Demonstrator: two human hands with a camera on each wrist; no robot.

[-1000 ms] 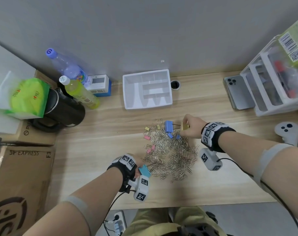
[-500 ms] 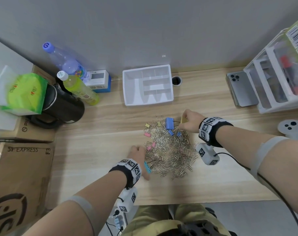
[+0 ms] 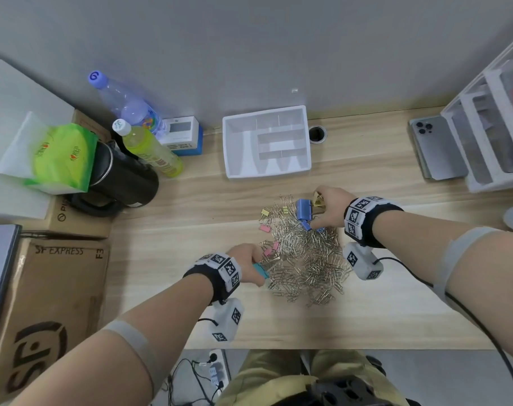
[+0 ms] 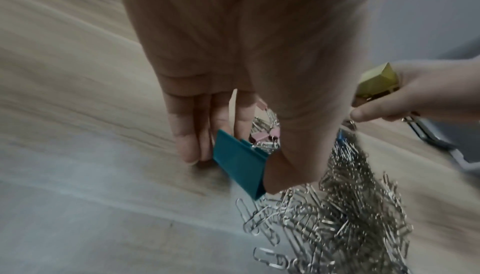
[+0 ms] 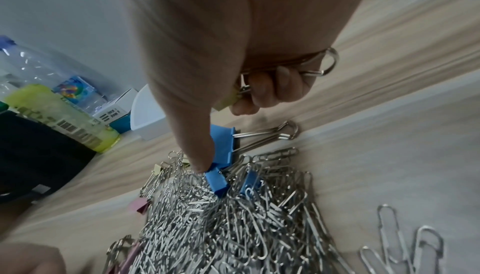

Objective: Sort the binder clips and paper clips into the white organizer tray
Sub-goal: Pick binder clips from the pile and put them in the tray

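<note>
A heap of silver paper clips (image 3: 305, 256) lies mid-desk with small pink (image 3: 264, 228) and yellow (image 3: 264, 213) binder clips at its left edge. My left hand (image 3: 249, 263) holds a teal binder clip (image 3: 260, 270) (image 4: 240, 163) between thumb and fingers at the heap's left side. My right hand (image 3: 327, 209) grips a yellow binder clip (image 3: 318, 199) (image 4: 378, 79) in its curled fingers, and its thumb touches a small blue binder clip (image 5: 217, 179). A large blue binder clip (image 3: 303, 209) (image 5: 223, 147) lies beside it. The white organizer tray (image 3: 229, 148) stands behind, compartments bare.
Two bottles (image 3: 149, 148), a black kettle (image 3: 123, 177) and a green tissue pack (image 3: 61, 158) crowd the back left. A phone (image 3: 437, 148) and a white rack (image 3: 490, 142) stand at the right. A cable hole (image 3: 317, 133) is beside the tray. Cardboard boxes (image 3: 44, 303) stand at the left.
My left hand has moved forward to the heap's left edge with the teal clip. My right hand has stayed at the heap's far side, its thumb lowered onto the small blue clip.
</note>
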